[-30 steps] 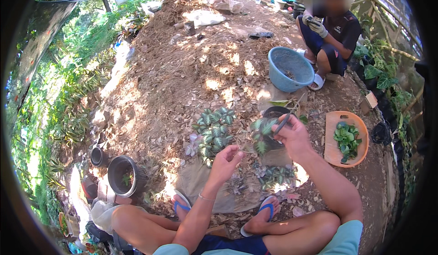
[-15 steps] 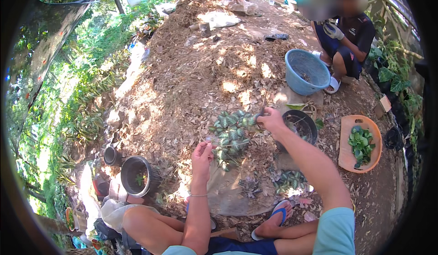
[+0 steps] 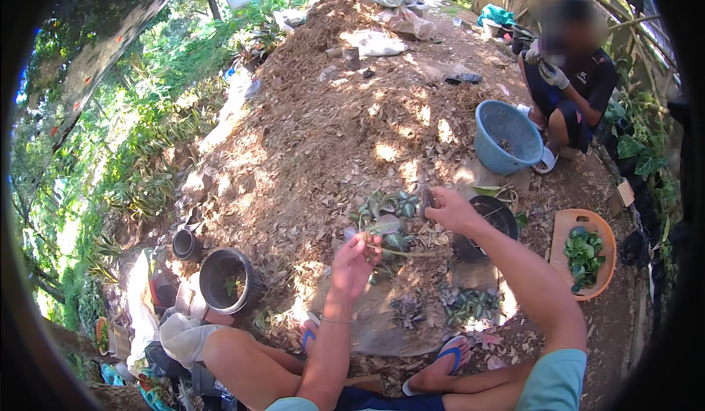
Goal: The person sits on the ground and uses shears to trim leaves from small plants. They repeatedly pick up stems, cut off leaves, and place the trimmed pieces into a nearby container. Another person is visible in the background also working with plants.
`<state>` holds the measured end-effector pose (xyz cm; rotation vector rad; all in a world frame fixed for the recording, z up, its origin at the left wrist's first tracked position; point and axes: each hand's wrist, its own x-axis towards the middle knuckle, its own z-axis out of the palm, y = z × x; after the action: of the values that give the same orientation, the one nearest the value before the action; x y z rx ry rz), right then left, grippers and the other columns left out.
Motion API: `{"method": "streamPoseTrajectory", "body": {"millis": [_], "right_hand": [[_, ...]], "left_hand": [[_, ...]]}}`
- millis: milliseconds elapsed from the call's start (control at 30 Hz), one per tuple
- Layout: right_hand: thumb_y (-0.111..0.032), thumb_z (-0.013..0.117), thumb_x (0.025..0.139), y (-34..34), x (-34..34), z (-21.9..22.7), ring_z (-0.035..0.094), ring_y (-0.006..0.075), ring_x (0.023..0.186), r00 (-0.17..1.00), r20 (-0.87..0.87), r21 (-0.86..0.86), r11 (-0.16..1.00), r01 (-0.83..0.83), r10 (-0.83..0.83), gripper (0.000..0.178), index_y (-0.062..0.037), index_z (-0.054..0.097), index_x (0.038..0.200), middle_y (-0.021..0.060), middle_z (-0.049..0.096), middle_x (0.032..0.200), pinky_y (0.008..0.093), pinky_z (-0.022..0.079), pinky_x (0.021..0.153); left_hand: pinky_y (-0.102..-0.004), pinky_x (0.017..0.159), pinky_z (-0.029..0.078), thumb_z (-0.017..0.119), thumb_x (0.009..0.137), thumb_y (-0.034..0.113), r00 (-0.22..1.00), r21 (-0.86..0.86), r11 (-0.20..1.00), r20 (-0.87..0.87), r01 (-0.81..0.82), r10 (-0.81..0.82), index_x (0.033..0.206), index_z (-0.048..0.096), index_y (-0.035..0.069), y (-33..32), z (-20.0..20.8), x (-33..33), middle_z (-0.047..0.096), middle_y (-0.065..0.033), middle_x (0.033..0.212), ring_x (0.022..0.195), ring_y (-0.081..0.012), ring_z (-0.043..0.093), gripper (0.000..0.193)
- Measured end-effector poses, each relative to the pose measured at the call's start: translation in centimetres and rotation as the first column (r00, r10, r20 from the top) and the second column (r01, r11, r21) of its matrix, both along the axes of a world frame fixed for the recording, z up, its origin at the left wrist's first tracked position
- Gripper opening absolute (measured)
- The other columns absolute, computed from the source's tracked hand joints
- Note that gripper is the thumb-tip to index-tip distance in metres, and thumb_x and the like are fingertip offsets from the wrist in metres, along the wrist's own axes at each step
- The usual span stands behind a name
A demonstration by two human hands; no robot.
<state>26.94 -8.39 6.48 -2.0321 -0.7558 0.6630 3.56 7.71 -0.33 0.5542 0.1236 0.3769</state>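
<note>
My left hand (image 3: 355, 265) pinches a plant cutting (image 3: 387, 226) with pale-veined, purplish-backed leaves. Its long bare stem (image 3: 407, 254) sticks out to the right. My right hand (image 3: 450, 211) is closed around a narrow dark tool (image 3: 424, 199) held upright; its exact kind is too small to make out. Beyond and below the cutting, more leaves of the silver-green plant (image 3: 396, 242) show, partly hidden by my left hand. On the ground sheet (image 3: 396, 341) between my feet lie a purplish leafy clump (image 3: 411, 311) and a green-silver one (image 3: 470, 307).
Black pots (image 3: 231, 282) stand at left, another black pot (image 3: 493, 218) beyond my right wrist. At right lies an orange basket (image 3: 607, 243) holding green leaves. A person in dark clothes and gloves (image 3: 580, 95) squats behind a blue tub (image 3: 508, 137). Dry leaves cover the soil mound.
My left hand has taken up a cutting, now turned with its stem pointing right. The right hand keeps its dark tool. The whole view has shifted slightly, and the other person's gloved hands are raised higher.
</note>
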Motion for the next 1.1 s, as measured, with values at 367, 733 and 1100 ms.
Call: {"method": "streamPoseTrajectory", "body": {"millis": [367, 733, 1100], "right_hand": [[-0.014, 0.082, 0.080, -9.6, -7.7, 11.1, 0.059, 0.0110, 0.077, 0.941, 0.235, -0.030, 0.969, -0.245, 0.245, 0.051, -0.0065, 0.067, 0.128, 0.0012, 0.060, 0.086, 0.0293, 0.051, 0.071], [-0.019, 0.082, 0.086, -11.5, -10.2, 10.9, 0.061, 0.0109, 0.087, 0.909, 0.005, -0.139, 0.900, -0.412, 0.417, 0.052, -0.0040, 0.067, 0.133, 0.0021, 0.064, 0.095, 0.0290, 0.054, 0.083], [-0.023, 0.081, 0.087, -10.7, -10.1, 7.8, 0.057, 0.0097, 0.084, 0.904, -0.123, -0.118, 0.898, -0.424, 0.410, 0.055, -0.0025, 0.066, 0.135, -0.0010, 0.059, 0.091, 0.0284, 0.052, 0.080]], "left_hand": [[-0.0323, 0.098, 0.046, 0.058, 0.102, 0.007, 0.998, 0.529, 0.846, 0.041, -0.068, 0.055, 0.111, 0.063, 0.004, -2.9, 2.0, 0.3, 0.066, -0.0079, 0.118, 0.110, -0.0163, 0.061, 0.011], [-0.0386, 0.112, 0.039, 0.056, 0.101, 0.001, 0.978, 0.437, 0.893, 0.209, -0.107, 0.015, 0.108, 0.061, 0.005, -3.1, 3.2, -0.4, 0.065, -0.0084, 0.120, 0.121, -0.0207, 0.059, 0.010], [-0.0399, 0.113, 0.038, 0.061, 0.100, 0.003, 0.982, 0.522, 0.842, 0.182, -0.139, 0.050, 0.105, 0.063, 0.007, -3.6, 2.1, 0.1, 0.066, -0.0063, 0.113, 0.119, -0.0206, 0.059, 0.006]]}}
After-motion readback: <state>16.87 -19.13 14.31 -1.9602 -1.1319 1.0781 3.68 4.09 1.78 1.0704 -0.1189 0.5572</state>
